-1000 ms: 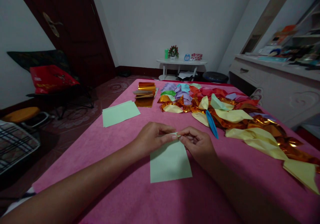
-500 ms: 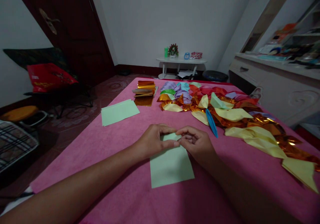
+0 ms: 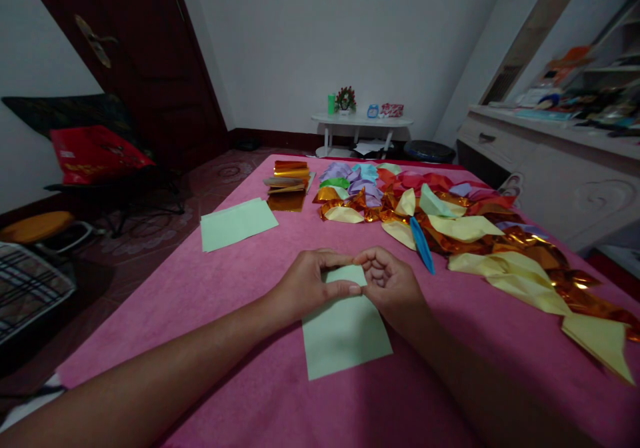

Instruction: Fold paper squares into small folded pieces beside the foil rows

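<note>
A pale green sheet of paper (image 3: pixel 347 341) lies on the pink-covered table in front of me, its far end bent up and over. My left hand (image 3: pixel 320 281) grips that far end, thumb lying across the paper and fingers behind it. At the right end of the fold, my right hand (image 3: pixel 390 278) pinches the paper's edge with curled fingers. The two hands' fingertips nearly meet at the top of the fold. Part of the far edge is hidden by the fingers.
A stack of pale green sheets (image 3: pixel 239 225) lies at the left. Behind it is a pile of gold foil sheets (image 3: pixel 286 200). Folded paper pieces (image 3: pixel 467 228) in yellow, gold, purple and red spread across the right, with a blue folded piece (image 3: pixel 423 245) nearest my right hand.
My right hand has shifted slightly right along the fold, so more of the folded flap shows between the hands. The sheet has moved a little to the right.
</note>
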Demonstrator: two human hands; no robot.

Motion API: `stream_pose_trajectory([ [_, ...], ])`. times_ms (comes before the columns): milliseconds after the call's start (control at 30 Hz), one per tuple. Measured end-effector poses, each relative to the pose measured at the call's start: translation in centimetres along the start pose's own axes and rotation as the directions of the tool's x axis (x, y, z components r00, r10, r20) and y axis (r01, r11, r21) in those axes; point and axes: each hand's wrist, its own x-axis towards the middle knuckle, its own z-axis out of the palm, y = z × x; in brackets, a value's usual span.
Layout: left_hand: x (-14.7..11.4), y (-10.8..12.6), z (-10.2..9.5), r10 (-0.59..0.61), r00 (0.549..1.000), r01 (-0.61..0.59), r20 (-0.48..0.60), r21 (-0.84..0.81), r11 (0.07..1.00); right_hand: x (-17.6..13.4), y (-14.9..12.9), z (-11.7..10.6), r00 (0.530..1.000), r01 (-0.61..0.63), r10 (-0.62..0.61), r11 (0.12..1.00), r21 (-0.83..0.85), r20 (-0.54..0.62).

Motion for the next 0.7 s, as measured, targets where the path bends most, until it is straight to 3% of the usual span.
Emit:
stream_pose_trajectory([
  [367, -0.2, 0.1, 0.5, 0.007, 0.998, -0.001, -0.061, 0.098, 0.995, -0.1, 0.1, -0.3, 1.000, 0.005, -0.006, 1.000, 0.027, 0.023],
  [700, 0.0, -0.9, 0.7, -0.205, 0.979, 0.190, -0.016, -0.312, 0.931, -0.2, -0.2, 0.0, 0.998, 0.022, -0.025, 0.998, 0.053, 0.059],
])
